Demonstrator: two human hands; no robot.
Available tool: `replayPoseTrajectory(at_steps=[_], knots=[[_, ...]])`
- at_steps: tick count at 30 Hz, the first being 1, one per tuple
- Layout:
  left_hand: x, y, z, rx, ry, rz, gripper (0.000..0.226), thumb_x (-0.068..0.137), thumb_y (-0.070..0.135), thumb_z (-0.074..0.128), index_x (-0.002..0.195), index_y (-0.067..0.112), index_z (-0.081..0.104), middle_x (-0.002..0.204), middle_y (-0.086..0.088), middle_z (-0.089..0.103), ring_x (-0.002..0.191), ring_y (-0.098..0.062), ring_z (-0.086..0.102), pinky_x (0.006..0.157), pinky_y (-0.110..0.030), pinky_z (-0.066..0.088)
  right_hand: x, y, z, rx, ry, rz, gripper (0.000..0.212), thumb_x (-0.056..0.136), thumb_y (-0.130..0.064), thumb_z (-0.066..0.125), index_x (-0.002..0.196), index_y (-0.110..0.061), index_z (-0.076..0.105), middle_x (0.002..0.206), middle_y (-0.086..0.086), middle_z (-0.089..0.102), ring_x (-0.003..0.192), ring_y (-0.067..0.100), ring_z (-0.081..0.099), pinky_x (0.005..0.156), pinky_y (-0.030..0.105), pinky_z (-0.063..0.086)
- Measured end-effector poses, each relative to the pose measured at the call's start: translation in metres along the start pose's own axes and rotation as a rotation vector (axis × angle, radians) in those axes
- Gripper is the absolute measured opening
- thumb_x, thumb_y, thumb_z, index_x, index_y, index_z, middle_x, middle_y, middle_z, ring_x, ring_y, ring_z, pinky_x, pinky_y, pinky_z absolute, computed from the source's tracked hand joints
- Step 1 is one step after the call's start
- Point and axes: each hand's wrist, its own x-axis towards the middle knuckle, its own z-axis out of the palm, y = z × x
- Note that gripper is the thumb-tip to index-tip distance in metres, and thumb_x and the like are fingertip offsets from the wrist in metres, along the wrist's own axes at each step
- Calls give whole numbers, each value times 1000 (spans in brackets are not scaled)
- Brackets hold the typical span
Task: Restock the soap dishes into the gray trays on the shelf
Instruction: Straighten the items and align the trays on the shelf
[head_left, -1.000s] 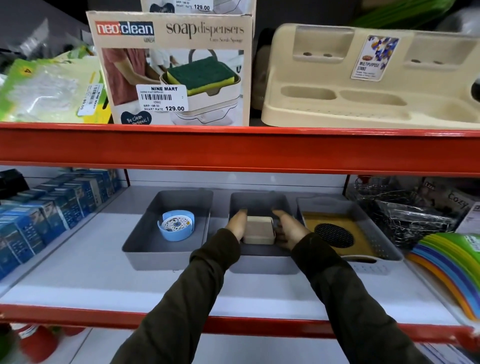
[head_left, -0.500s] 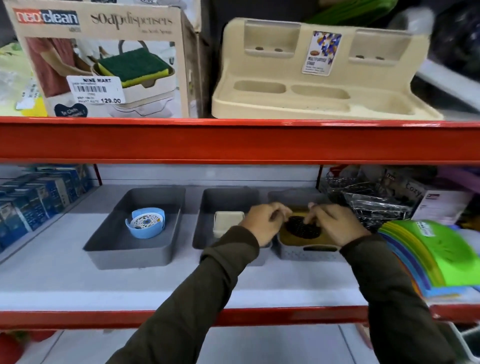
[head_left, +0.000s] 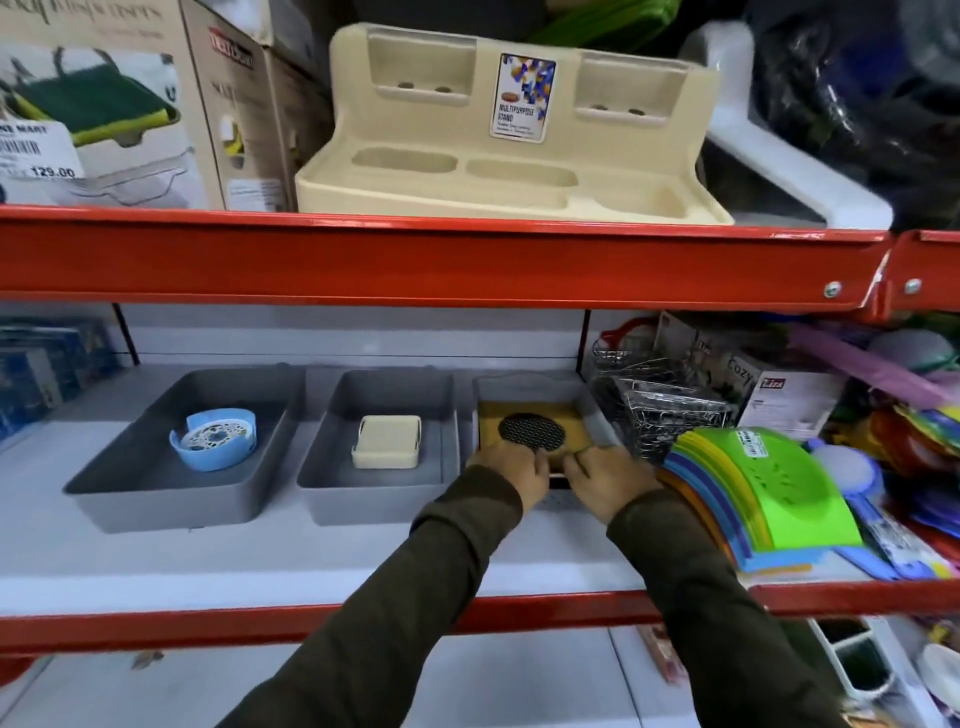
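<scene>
Three gray trays stand side by side on the white shelf. The left tray holds a round blue soap dish. In the middle tray lies a square cream soap dish. The right tray contains a yellow soap dish with a black oval mesh insert. My left hand and my right hand sit together at the near end of that tray, fingers curled on the near edge of the yellow dish. They hide the tray's front rim.
Wire baskets press against the right tray's right side. A stack of coloured plastic pieces lies just right of my right hand. Blue boxes line the far left. A cream multipurpose stand and a soap dispenser box sit on the shelf above.
Both hands left the cream dish in the middle tray and moved right to the yellow dish, then drew back to its near edge. My view swung to the right.
</scene>
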Motion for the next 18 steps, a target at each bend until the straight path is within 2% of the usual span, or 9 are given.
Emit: replayPoseTrajectory(at_steps=[3, 7, 9, 11, 14, 18], knots=[[0, 0, 1, -30, 4, -20, 59, 102, 39, 23, 98, 2, 69, 101, -19, 68, 96, -33, 64, 83, -34, 48, 1, 1, 1, 26, -17, 2, 46, 96, -36, 31, 92, -13, 71, 92, 14, 71, 87, 30, 65, 69, 30, 43], [-2, -5, -1, -98, 34, 4, 52, 101, 39, 28, 95, 5, 67, 95, -19, 67, 90, -34, 65, 80, -36, 54, -1, -2, -2, 78, -9, -22, 43, 95, -35, 33, 85, -12, 68, 88, 16, 70, 85, 33, 65, 71, 35, 49], [-8, -11, -1, -136, 124, 49, 45, 100, 38, 31, 99, 9, 65, 98, -17, 67, 90, -34, 65, 80, -37, 55, -4, -7, -5, 91, 28, -46, 40, 96, -34, 34, 86, -11, 65, 85, 17, 69, 82, 34, 64, 69, 35, 49], [-17, -20, -6, -125, 247, 99, 40, 100, 36, 32, 109, 13, 63, 109, -12, 66, 96, -32, 64, 81, -37, 54, -9, -14, -8, 98, 59, -71, 36, 96, -33, 36, 85, -13, 63, 85, 16, 69, 80, 33, 64, 68, 36, 49], [-35, -39, -13, 34, 376, 43, 46, 96, 40, 30, 118, 16, 62, 118, -10, 64, 103, -32, 62, 89, -37, 51, -22, -24, -8, 137, 38, -91, 30, 93, -32, 39, 87, -15, 63, 89, 16, 69, 80, 32, 64, 69, 37, 51], [-72, -63, -22, 245, 338, -140, 53, 95, 50, 28, 113, 17, 64, 112, -11, 69, 105, -32, 63, 103, -42, 42, -51, -37, -5, 70, 27, -81, 30, 90, -34, 42, 103, -18, 62, 105, 13, 67, 92, 32, 62, 80, 39, 53]])
